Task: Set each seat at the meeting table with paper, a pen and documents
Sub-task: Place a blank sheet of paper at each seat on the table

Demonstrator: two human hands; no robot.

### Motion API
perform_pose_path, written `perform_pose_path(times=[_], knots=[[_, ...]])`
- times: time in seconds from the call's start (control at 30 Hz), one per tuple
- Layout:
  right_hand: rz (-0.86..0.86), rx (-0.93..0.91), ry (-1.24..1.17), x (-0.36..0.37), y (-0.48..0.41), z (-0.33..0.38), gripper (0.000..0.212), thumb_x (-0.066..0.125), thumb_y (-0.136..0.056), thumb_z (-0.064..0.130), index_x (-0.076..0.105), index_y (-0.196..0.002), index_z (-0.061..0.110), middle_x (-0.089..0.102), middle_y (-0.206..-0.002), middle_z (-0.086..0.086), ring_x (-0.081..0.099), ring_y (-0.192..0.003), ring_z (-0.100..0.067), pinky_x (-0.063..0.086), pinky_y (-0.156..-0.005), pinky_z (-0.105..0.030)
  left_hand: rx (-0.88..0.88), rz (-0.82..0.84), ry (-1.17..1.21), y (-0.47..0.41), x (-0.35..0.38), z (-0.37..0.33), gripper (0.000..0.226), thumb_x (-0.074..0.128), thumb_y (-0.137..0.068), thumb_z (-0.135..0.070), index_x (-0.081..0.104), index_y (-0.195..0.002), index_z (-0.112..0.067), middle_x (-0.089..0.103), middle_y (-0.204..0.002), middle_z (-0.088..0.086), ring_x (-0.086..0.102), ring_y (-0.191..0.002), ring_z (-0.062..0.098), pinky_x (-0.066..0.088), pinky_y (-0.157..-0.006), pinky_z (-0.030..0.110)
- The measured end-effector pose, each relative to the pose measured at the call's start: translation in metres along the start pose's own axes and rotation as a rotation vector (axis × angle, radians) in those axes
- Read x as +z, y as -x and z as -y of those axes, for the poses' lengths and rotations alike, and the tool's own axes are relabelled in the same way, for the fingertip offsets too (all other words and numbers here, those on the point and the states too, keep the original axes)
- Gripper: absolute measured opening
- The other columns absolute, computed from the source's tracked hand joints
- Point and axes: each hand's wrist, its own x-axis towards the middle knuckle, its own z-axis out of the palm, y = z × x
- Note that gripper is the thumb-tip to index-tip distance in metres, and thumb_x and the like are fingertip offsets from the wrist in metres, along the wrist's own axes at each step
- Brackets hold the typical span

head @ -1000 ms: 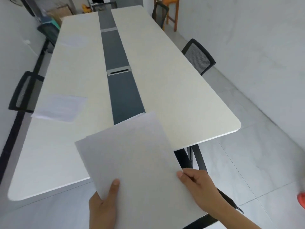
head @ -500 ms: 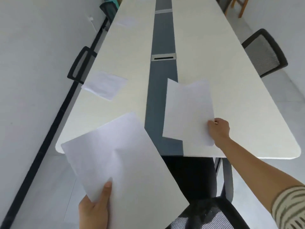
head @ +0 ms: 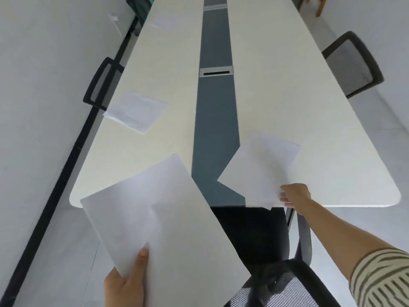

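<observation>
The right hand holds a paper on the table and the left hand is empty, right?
No. The left hand holds papers, as the head view shows. The right hand does hold a sheet on the table.

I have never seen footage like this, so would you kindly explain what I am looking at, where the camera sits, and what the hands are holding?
No machine here: a person wears a wide-angle camera on the head, looking down at their own bare hands. The left hand holds white paper in front of the body. The right hand pinches a sheet at the near end of the meeting table. A near paper and a far paper lie along the table's left side. A mesh chair stands at its right side. No pen shows.
</observation>
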Motion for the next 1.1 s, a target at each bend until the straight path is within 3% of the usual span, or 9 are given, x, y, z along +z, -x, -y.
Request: perform_pose_path(times=[0.1,0.17,0.27,0.47,0.57,0.67,0.87,1.0,1.1], knots=[[0.082,0.055,-0.175,-0.03,0.025,-0.019,0.023,0.063,-0.09,0.016,0.062,-0.109,0.004,0.071,-0.101,-0.018,0.068,-0.079,-0.029,0.055,-0.064,-0.031,0.035,0.108,-0.02,-0.013,0.008,-0.006,0.021,0.073,-0.082,-0.022,0.064,-0.07,-0.008,0.065,-0.071,0.006,0.059,-0.076,0.023,0.043,-0.065,0.03],[0.074,0.041,-0.234,-0.052,0.051,-0.036,0.022,0.063,-0.09,0.014,0.062,-0.11,0.004,0.071,-0.104,-0.021,0.068,-0.08,-0.03,0.055,-0.065,-0.03,0.066,0.188,-0.035,-0.019,0.016,-0.008,0.019,0.073,-0.082,-0.022,0.065,-0.081,-0.004,0.065,-0.082,0.012,0.059,-0.083,0.023,0.045,-0.078,0.034],[0.032,-0.009,-0.309,-0.082,0.1,-0.068,0.018,0.06,-0.093,0.014,0.064,-0.109,0.005,0.072,-0.102,-0.018,0.07,-0.084,-0.032,0.054,-0.063,-0.03,0.101,0.283,-0.085,-0.021,0.031,-0.014,0.026,0.074,-0.081,-0.023,0.07,-0.092,0.0,0.066,-0.088,0.015,0.061,-0.086,0.025,0.047,-0.084,0.038],[-0.077,-0.059,-0.379,-0.124,0.207,-0.15,0.016,0.057,-0.091,0.006,0.068,-0.101,0.012,0.077,-0.089,-0.01,0.072,-0.08,-0.027,0.053,-0.063,-0.03,0.203,0.524,-0.146,0.009,0.072,-0.027,0.017,0.074,-0.081,-0.023,0.065,-0.073,-0.011,0.064,-0.072,0.01,0.06,-0.08,0.027,0.044,-0.077,0.037],[-0.116,-0.028,-0.487,-0.134,0.244,-0.189,0.015,0.061,-0.087,0.002,0.069,-0.098,0.008,0.076,-0.087,-0.013,0.07,-0.074,-0.024,0.048,-0.059,-0.031,0.239,0.602,-0.191,0.038,0.098,-0.029,0.036,0.075,-0.08,-0.023,0.069,-0.1,0.005,0.069,-0.101,0.022,0.063,-0.101,0.033,0.047,-0.094,0.047],[-0.19,-0.019,-0.569,-0.149,0.266,-0.222,0.018,0.068,-0.077,0.009,0.07,-0.095,0.007,0.077,-0.083,-0.011,0.071,-0.071,-0.023,0.047,-0.055,-0.03,0.336,0.679,-0.205,0.078,0.122,-0.032,0.057,0.076,-0.079,-0.022,0.057,-0.128,0.001,0.06,-0.13,0.022,0.054,-0.122,0.034,0.036,-0.109,0.047],[-0.318,-0.04,-0.636,-0.207,0.282,-0.284,0.022,0.055,-0.088,-0.009,0.071,-0.092,0.005,0.076,-0.079,-0.011,0.073,-0.067,-0.023,0.047,-0.053,-0.031,0.415,0.855,-0.242,0.168,0.173,-0.029,0.035,0.071,-0.084,-0.018,0.066,-0.11,0.004,0.065,-0.113,0.022,0.057,-0.103,0.027,0.039,-0.089,0.037],[-0.334,-0.043,-0.625,-0.266,0.282,-0.322,0.024,0.055,-0.087,-0.01,0.071,-0.09,0.007,0.077,-0.079,-0.009,0.073,-0.069,-0.023,0.049,-0.051,-0.029,0.393,0.833,-0.238,0.24,0.213,-0.01,0.033,0.073,-0.082,-0.017,0.067,-0.103,0.008,0.068,-0.102,0.021,0.06,-0.101,0.03,0.043,-0.09,0.036],[-0.345,-0.04,-0.61,-0.316,0.274,-0.35,0.025,0.054,-0.087,-0.011,0.071,-0.091,0.007,0.077,-0.079,-0.008,0.073,-0.069,-0.023,0.05,-0.05,-0.027,0.381,0.813,-0.225,0.292,0.241,0.001,0.028,0.073,-0.083,-0.016,0.067,-0.095,0.008,0.065,-0.084,0.016,0.058,-0.089,0.027,0.046,-0.075,0.023]])
